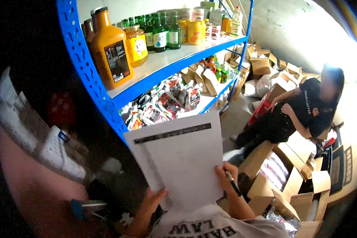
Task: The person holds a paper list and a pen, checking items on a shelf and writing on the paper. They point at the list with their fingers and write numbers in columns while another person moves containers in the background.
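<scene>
A white sheet of paper (178,162) with a dark printed band near its top is held up in front of my chest. My left hand (155,199) grips its lower left edge, thumb on the front face. At the right edge, my right hand (227,178) pinches the sheet and also holds a black pen (233,183), which points down and to the right. The fingers behind the sheet are hidden. Small print runs down the sheet's left side, too blurred to read.
A blue metal shelf (178,65) ahead carries a large orange sauce bottle (114,51), several green bottles (159,33) and jars. Below lie printed pouches (166,99). A person (305,105) in black stands at right. Open cardboard boxes (293,186) crowd the floor at right.
</scene>
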Demonstrator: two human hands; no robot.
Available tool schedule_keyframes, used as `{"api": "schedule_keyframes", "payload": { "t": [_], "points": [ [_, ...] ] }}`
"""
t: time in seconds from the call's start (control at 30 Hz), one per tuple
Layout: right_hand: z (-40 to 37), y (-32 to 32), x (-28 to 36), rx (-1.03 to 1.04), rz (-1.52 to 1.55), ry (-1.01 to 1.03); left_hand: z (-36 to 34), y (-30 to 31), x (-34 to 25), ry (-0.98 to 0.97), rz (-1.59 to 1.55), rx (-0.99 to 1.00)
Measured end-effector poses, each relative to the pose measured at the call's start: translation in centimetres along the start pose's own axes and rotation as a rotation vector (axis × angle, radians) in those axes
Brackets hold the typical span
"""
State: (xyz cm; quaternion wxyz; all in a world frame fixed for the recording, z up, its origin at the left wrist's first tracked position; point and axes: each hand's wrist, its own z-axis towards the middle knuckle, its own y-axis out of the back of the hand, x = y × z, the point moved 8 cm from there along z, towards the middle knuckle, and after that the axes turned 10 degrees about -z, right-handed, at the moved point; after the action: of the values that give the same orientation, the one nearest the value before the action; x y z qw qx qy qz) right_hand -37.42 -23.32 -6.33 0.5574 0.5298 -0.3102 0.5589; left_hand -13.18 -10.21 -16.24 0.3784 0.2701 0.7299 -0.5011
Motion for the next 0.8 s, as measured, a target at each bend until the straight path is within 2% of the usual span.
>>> {"api": "schedule_keyframes", "payload": {
  "t": [0.07, 0.13, 0.2, 0.23, 0.27, 0.3, 0.33, 0.4, 0.47, 0.53, 0.57, 0.6, 0.63, 0.73, 0.77, 0.8],
  "points": [
    [-0.3, 1.7, 0.3, -0.034, -0.019, -0.036, 1.1, -0.7, 5.6, 0.373, -0.167, -0.039],
    [-0.6, 3.6, 0.2, -0.093, -0.151, -0.106, 1.8, -1.6, 11.4, 0.625, -0.291, 0.110],
    [-0.7, 5.2, -0.7, -0.059, -0.210, -0.101, 0.1, -5.2, 12.6, 0.752, -0.292, 0.080],
    [-0.7, 6.0, -0.5, -0.141, -0.259, -0.083, -1.2, -7.9, 10.8, 0.721, -0.186, -0.033],
    [-0.6, 6.9, -0.3, -0.223, -0.309, -0.061, -1.3, -8.4, 13.4, 0.747, -0.285, -0.041],
    [-0.9, 7.8, -1.1, -0.288, -0.162, -0.089, -1.0, -8.1, 16.9, 0.769, -0.384, -0.045],
    [-1.2, 8.8, -2.1, -0.355, -0.012, -0.116, -1.0, -9.1, 16.9, 0.786, -0.481, -0.046],
    [-1.7, 11.0, -3.5, -0.561, 0.303, -0.097, -2.1, -11.2, 15.9, 0.873, -0.726, 0.099],
    [-1.4, 11.4, -3.7, -0.488, 0.373, -0.071, -1.6, -9.4, 21.6, 0.992, -1.615, 0.309],
    [-1.2, 9.7, -2.9, -0.416, 0.557, -0.184, -1.4, -8.1, 23.8, 0.987, -1.636, 0.190],
    [-0.5, 8.2, -2.2, -0.148, 0.618, -0.064, -1.3, -7.7, 24.3, 0.965, -1.616, 0.151],
    [-0.2, 7.9, -3.8, -0.214, 0.593, -0.111, -1.4, -7.6, 25.0, 0.940, -1.601, 0.109],
    [0.5, 6.9, -5.3, -0.274, 0.564, -0.155, -0.9, -7.8, 25.1, 0.860, -1.613, 0.150],
    [0.5, 4.5, -6.3, -0.098, 0.541, -0.240, -0.4, -9.3, 25.0, 0.818, -1.604, 0.286],
    [0.4, 3.9, -5.9, 0.009, 0.629, -0.235, -0.5, -9.4, 26.5, 0.845, -1.747, 0.214],
    [0.1, 3.2, -5.3, 0.113, 0.720, -0.228, -0.8, -9.1, 27.8, 0.877, -1.693, 0.129]
  ]
}}
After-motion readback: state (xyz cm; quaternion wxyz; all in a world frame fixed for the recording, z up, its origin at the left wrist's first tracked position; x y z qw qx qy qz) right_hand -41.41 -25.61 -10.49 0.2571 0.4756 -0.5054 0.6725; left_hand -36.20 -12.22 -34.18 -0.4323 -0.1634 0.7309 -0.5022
